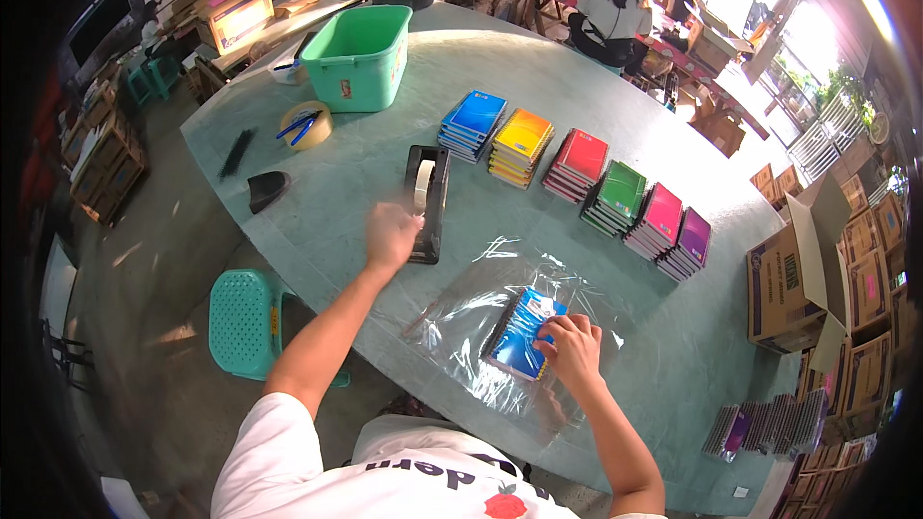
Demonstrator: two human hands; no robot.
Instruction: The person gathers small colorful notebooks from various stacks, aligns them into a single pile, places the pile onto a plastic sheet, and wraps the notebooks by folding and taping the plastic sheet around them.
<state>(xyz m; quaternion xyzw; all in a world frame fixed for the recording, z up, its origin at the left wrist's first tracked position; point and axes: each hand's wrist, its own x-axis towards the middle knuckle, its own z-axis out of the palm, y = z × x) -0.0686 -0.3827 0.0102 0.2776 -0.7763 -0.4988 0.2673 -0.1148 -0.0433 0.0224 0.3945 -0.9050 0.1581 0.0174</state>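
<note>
My left hand [391, 236], blurred by motion, is at the near end of a black tape dispenser [430, 246]. Its curled fingertips meet the tape there, below the pale roll [423, 185]. In front of me lies a blue spiral notebook [520, 347] on a crinkled sheet of clear plastic [452, 327]. My right hand [575, 344] bends its fingers over the notebook's right side, pinching the plastic down against the cover. A small whitish patch shows near the notebook's upper corner.
Notebook stacks stand in a row: blue [478, 113], yellow [522, 135], red [581, 151], green [621, 189], pink [661, 210], purple [693, 234]. A green bin [386, 85] and tape roll with pens [315, 135] sit far left. An open carton [777, 279] stands right. A person [615, 14] sits beyond.
</note>
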